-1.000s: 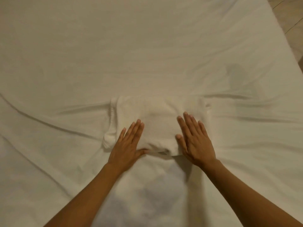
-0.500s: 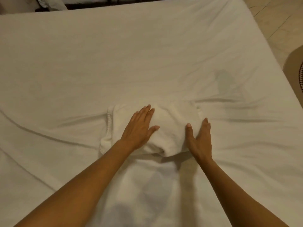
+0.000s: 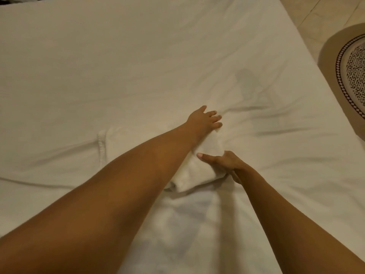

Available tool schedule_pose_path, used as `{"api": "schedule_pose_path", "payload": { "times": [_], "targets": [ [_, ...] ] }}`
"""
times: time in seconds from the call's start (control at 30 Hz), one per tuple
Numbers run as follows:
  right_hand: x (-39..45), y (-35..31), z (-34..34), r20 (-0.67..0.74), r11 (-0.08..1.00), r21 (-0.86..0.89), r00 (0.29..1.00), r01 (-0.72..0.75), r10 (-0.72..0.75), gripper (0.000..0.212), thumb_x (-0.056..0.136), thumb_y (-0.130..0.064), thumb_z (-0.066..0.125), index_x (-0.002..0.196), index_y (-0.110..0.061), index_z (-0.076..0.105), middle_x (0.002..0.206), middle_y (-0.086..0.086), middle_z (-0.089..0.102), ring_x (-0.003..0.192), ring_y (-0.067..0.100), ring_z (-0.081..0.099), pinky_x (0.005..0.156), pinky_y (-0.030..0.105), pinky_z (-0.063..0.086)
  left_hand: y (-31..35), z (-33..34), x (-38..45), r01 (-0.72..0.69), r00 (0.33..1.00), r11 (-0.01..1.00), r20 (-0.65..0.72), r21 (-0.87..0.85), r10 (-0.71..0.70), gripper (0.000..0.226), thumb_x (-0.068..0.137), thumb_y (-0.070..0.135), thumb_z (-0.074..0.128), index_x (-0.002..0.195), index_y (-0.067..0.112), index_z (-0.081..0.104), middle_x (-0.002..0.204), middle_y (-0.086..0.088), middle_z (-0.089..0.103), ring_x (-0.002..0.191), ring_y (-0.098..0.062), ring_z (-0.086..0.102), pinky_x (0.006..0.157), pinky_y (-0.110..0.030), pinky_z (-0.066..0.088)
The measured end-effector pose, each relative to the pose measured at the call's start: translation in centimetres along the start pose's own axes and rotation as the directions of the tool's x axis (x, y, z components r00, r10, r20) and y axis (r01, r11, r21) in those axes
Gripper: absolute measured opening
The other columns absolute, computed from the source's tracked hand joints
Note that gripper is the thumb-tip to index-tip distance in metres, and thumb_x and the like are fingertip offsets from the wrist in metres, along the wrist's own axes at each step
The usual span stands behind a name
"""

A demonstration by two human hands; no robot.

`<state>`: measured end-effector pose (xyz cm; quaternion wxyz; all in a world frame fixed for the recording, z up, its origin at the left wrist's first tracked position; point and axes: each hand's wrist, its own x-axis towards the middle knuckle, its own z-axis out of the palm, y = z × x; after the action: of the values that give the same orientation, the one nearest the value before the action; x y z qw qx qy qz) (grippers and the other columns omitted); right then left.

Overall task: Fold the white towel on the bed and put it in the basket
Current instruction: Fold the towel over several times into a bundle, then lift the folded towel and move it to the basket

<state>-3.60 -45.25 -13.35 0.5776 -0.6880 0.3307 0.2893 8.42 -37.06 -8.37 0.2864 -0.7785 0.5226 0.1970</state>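
The left hand (image 3: 205, 120), flat on the towel (image 3: 195, 169) half a second earlier, had reached across to its far right corner, fingers spread, while the right hand (image 3: 223, 162) cupped the near edge, suggesting another fold on the bed (image 3: 138, 66).

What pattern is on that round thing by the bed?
The basket: tan rim, dark diamond-pattern band, black-and-white speckled middle; head view.

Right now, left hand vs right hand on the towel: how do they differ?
The left hand reaches across to the towel's far right corner, fingers spread, palm down. The right hand sits nearer, at the towel's right edge, turned on its side with the thumb on top. The left forearm crosses over the towel; the right stays beside it. Both touch the towel.
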Motion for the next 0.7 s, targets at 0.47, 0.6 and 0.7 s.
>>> {"api": "schedule_pose_path", "payload": {
  "times": [0.47, 0.6, 0.7],
  "targets": [
    [-0.6, 1.1, 1.9, -0.154, 0.988, 0.134, 0.986, 0.078, -0.057, 0.078, 0.060, -0.043, 0.083, 0.126, -0.016, 0.051, 0.123, 0.004, 0.060, 0.108, 0.026, 0.057, 0.095, 0.040, 0.047, 1.5, -1.2, 0.8, -0.018, 0.999, 0.985, 0.036, 0.170, 0.013, 0.036, 0.090, 0.013, 0.058, 0.126, 0.016, 0.053, 0.129, 0.000, 0.054, 0.124, -0.020, 0.046, 0.104, -0.030, 0.031],
    [-3.6, 0.9, 2.2, -0.182, 0.987, 0.083, 0.976, 0.140, -0.123, 0.083, 0.047, -0.050, 0.084, 0.120, -0.024, 0.053, 0.117, -0.001, 0.062, 0.105, 0.024, 0.058, 0.094, 0.045, 0.048, 1.9, -3.8, -3.6, 0.031, 0.998, 0.996, 0.060, 0.081, -0.036, 0.041, 0.086, 0.014, 0.062, 0.126, 0.013, 0.052, 0.127, -0.004, 0.055, 0.118, -0.023, 0.053, 0.096, -0.030, 0.040],
    [-6.0, 1.2, 2.6, -0.179, 0.985, 0.000, 0.969, 0.171, -0.169, 0.082, 0.048, -0.046, 0.084, 0.118, -0.023, 0.051, 0.115, -0.002, 0.061, 0.102, 0.022, 0.058, 0.090, 0.042, 0.050, 2.6, -4.8, -7.0, 0.109, 0.987, 0.993, 0.120, -0.042, -0.103, 0.056, 0.076, 0.024, 0.072, 0.125, 0.013, 0.047, 0.115, -0.006, 0.057, 0.098, -0.022, 0.059, 0.075, -0.029, 0.044]
  ]
}}
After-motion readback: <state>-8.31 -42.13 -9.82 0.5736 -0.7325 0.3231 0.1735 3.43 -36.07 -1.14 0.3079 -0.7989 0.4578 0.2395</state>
